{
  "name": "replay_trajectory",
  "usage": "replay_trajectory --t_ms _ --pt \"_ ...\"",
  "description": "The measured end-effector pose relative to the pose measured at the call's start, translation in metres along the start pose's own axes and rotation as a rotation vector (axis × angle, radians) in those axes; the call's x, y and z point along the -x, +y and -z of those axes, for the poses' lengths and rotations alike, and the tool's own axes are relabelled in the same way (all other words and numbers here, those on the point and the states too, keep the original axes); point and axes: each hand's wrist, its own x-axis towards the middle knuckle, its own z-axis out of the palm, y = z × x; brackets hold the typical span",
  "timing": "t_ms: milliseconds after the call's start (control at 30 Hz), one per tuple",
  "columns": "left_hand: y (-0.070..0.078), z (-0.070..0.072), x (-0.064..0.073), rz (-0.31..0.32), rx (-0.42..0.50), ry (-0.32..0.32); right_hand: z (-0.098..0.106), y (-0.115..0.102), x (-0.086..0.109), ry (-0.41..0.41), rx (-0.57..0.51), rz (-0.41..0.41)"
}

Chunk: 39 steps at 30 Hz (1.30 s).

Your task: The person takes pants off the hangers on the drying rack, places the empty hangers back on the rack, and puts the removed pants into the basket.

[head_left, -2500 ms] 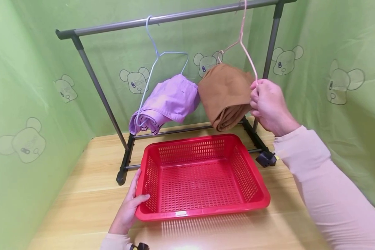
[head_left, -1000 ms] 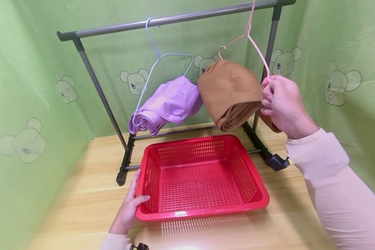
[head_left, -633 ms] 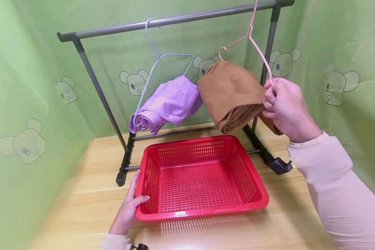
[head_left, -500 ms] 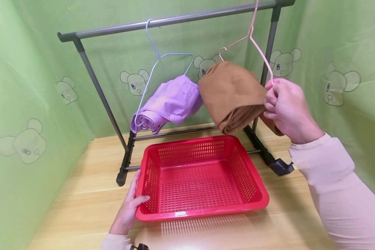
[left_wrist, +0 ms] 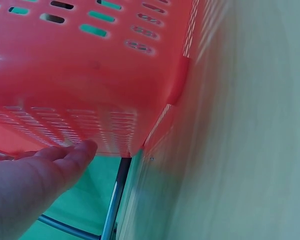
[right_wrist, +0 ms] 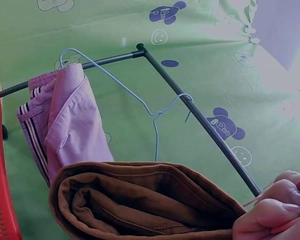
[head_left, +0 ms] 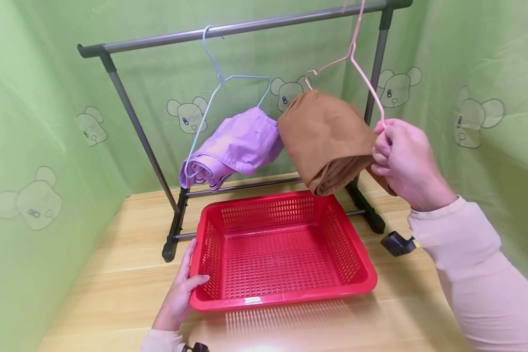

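In the head view, my right hand (head_left: 407, 161) grips the lower corner of a pink hanger (head_left: 352, 49). A brown folded garment (head_left: 327, 132) hangs over that hanger and touches my fingers; in the right wrist view the brown garment (right_wrist: 150, 200) shows its rolled layers. The hanger's hook crosses the rail, its top cut off by the frame edge. My left hand (head_left: 178, 293) holds the left rim of a red perforated basket (head_left: 286, 297), thumb over the rim, fingers along the outside. In the left wrist view those fingers lie against the basket wall (left_wrist: 65, 75).
A grey metal rack (head_left: 246, 28) stands behind the basket on a wooden table (head_left: 97, 293). From it hangs a light blue hanger (head_left: 220, 78) with a lilac garment (head_left: 242, 139). Green curtains (head_left: 26, 122) enclose the sides and back.
My right hand has moved right and slightly down, drawing the pink hanger and brown garment along and tilting them. My left hand and the basket stay almost in place.
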Motion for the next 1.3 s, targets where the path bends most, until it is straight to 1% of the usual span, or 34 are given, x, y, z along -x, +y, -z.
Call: replay_trajectory --t_ms 133,333,467,600,833,1300 --pt "0.0 0.0 0.001 0.0 -0.004 0.005 0.0 0.004 0.002 0.003 0.015 0.0" --pt "0.001 0.0 0.001 -0.003 -0.009 -0.006 0.003 0.01 0.007 0.01 0.033 -0.004" --pt "0.004 0.001 0.001 -0.002 -0.023 0.004 0.004 0.012 0.01 0.014 0.035 -0.004" --pt "0.006 0.001 0.0 0.0 -0.036 0.014 0.005 0.015 0.014 0.016 0.021 -0.006" --pt "0.006 0.004 0.001 -0.001 -0.047 0.026 0.005 0.021 0.019 -0.007 -0.007 -0.003" --pt "0.005 0.005 0.002 0.005 -0.053 0.03 0.009 0.032 0.031 -0.011 0.017 -0.003"
